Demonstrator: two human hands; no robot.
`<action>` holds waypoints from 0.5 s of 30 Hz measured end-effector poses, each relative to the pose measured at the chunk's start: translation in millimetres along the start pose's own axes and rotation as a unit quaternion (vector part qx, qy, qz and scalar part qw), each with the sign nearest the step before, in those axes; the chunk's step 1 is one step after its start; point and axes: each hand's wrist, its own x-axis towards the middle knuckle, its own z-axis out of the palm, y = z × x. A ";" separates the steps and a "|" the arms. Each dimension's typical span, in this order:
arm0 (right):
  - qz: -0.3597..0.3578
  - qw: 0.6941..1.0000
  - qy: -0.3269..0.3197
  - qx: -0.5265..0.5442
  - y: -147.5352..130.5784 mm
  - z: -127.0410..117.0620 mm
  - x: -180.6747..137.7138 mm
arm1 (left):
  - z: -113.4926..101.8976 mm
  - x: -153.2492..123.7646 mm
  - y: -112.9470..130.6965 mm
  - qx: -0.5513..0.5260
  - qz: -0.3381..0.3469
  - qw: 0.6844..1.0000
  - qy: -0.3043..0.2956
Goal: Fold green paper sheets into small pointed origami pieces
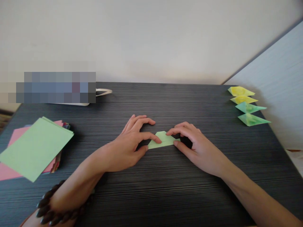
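Observation:
A small piece of light green paper (163, 138), folded to a low shape with slanted sides, lies on the dark table between my hands. My left hand (133, 138) holds its left part, index fingertip pressed on top and thumb at the left corner; the other fingers reach out beyond it. On the opposite side, my right hand (193, 142) has its thumb at the lower right edge and its index finger at the upper right. A narrow tip of the paper shows by that thumb. Dark beads (50, 208) circle my left wrist.
Green sheets (38, 148) top a stack with pink sheets (17, 135) at the left. Yellow folded paper boats (240, 91) and green ones (253, 119) line the table's (165, 195) far right. A blurred-out object (56, 88) stands at the back left, before the wall.

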 end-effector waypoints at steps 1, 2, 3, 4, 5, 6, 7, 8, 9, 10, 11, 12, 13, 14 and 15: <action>-0.003 1.000 -0.006 0.001 1.0 -1.0 0.0 | -1.4 -0.5 -0.8 -0.003 0.004 1.000 -0.006; -0.006 1.000 -0.010 0.001 1.9 -1.8 -0.2 | -2.7 -1.0 -1.4 -0.006 0.008 1.000 -0.012; -0.008 1.000 -0.013 0.002 2.8 -2.4 -0.4 | -3.9 -1.5 -1.9 -0.009 0.011 1.000 -0.016; -0.011 1.000 -0.014 0.003 3.6 -2.7 -0.6 | -4.8 -2.0 -2.2 -0.011 0.013 1.000 -0.018; -0.014 1.000 -0.012 0.002 4.3 -2.6 -0.9 | -5.5 -2.6 -2.2 -0.011 0.015 1.000 -0.019; -0.018 1.000 -0.007 0.001 4.9 -2.2 -1.2 | -5.6 -3.1 -2.0 -0.012 0.016 1.000 -0.018; -0.021 1.000 0.000 -0.002 5.3 -1.1 -1.6 | -5.2 -3.6 -1.4 -0.011 0.018 1.000 -0.017; -0.023 1.000 0.009 -0.009 5.6 0.4 -2.0 | -4.1 -4.0 -0.4 -0.010 0.018 1.000 -0.009; -0.024 0.999 0.020 -0.018 5.8 2.5 -2.3 | -2.1 -4.1 0.9 -0.008 0.016 1.000 0.006; -0.022 0.999 0.033 -0.031 5.7 4.8 -2.6 | 0.6 -3.8 2.6 -0.005 0.010 1.000 0.025; -0.018 0.998 0.044 -0.044 5.5 7.4 -2.9 | 4.2 -3.0 4.5 -0.002 0.001 0.999 0.049; -0.014 0.997 0.054 -0.058 5.2 10.0 -3.1 | 8.5 -1.8 6.7 0.002 -0.013 0.997 0.079; -0.012 0.995 0.064 -0.070 4.9 12.4 -3.2 | 13.1 -0.2 8.8 0.008 -0.023 0.994 0.103; -0.012 0.994 0.073 -0.078 4.5 14.6 -3.3 | 17.9 1.7 10.7 0.019 -0.035 0.991 0.129; -0.014 0.993 0.080 -0.084 4.2 16.4 -3.3 | 22.5 3.8 12.2 0.035 -0.047 0.986 0.158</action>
